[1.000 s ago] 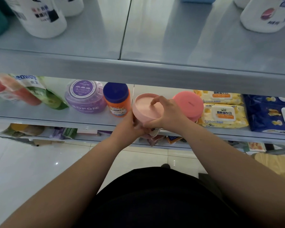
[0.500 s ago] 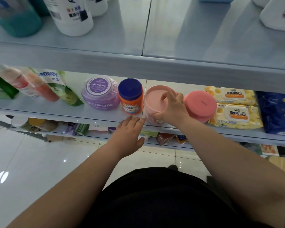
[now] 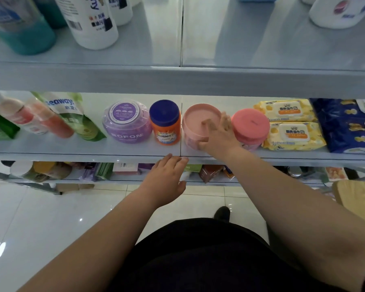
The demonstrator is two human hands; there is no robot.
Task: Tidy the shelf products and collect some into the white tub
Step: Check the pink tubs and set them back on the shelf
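Head view: a pale pink jar is held on the middle shelf by the right hand.
The jar is stood upright just right of the shelf's centre seam, between an orange jar with a blue lid and a coral-lidded jar, close to both. The thumb is pressed against its front wall while the fingers are laid over the lid and right rim, slightly blurred. The left hand is held flat with fingers straight and together, nothing in it, its fingertips reaching the shelf's front edge. A purple SOFON tub is set left of the orange jar, and yellow wipes packs are stacked to the right of the coral-lidded jar.
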